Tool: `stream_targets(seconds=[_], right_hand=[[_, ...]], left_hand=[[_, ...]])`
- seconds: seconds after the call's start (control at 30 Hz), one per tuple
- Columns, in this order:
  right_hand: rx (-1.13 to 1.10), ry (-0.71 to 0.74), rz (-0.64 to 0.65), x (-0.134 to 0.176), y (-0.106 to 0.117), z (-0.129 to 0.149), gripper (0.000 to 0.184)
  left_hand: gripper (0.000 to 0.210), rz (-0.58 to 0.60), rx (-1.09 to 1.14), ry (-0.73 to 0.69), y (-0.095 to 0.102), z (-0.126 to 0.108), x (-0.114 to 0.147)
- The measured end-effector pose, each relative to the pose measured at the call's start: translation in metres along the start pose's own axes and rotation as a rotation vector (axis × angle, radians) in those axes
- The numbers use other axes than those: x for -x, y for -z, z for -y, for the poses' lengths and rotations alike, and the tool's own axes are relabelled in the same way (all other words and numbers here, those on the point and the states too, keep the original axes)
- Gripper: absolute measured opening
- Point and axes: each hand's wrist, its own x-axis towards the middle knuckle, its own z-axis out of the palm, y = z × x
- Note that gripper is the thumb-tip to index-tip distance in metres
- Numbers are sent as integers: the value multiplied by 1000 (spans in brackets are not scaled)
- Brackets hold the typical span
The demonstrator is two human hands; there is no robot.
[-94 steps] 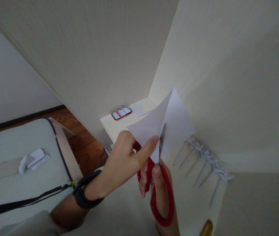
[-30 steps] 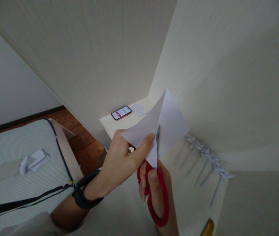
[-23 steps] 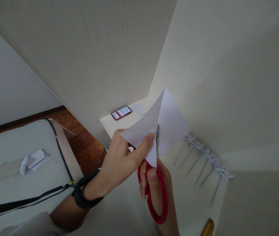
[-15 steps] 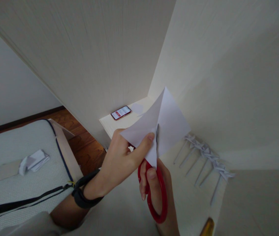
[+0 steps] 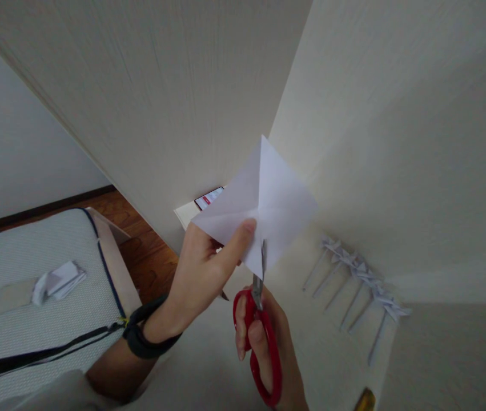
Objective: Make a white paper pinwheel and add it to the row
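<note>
A white square sheet of paper (image 5: 285, 200) with crossing fold creases is pinched in my left hand (image 5: 208, 268), thumb on top near the middle. From the lower corner a slit runs up toward the centre. My right hand (image 5: 268, 342) is shut on a pair of red-handled scissors (image 5: 270, 365), with fingers through both loops. One blade shows on the paper near the slit; the other blade is mostly hidden behind it. A dark band sits on my left wrist.
Several folded paper pinwheels on paper sticks (image 5: 356, 274) lie in a row on the white surface at right. A phone (image 5: 211, 197) lies behind the sheet, partly covered. Folded papers (image 5: 65, 279) rest on the mattress (image 5: 32, 245) at left. A yellow-brown object (image 5: 365, 399) shows at the bottom edge.
The scissors have drawn back down and left, out of the slit toward the lower corner. The sheet has shifted left and flattened, now covering part of the phone.
</note>
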Motion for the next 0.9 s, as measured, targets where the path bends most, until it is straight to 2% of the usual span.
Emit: stream_targets(seconds=[0.13,0.2,0.27,0.4,0.47,0.53,0.6,0.7,0.83,0.9], right_hand=[[-11,-170,141,9,14,-11,55],[-39,-178,113,8,22,-14,51],[-104,-93,-16,5,28,-15,46],[-232,185,-295,-8,42,-4,38],[-253,309,-377,-14,49,8,28],[-256,406,-337,-19,55,20,28],[-246,399,-292,-21,58,29,30],[-182,311,-301,-19,53,35,23],[-115,228,-494,-13,40,37,15],[-100,235,-547,-13,35,38,15]], left_hand=[[18,-40,68,-25,5,5,-5],[19,11,99,4,6,4,-5],[20,119,164,72,6,1,-4],[20,334,272,208,6,-3,-2],[16,440,287,261,8,-2,-3],[13,550,283,315,9,0,-4],[13,605,270,348,10,2,-4],[11,586,255,333,9,3,-5],[10,506,296,354,7,5,-8],[11,524,333,368,7,9,-13]])
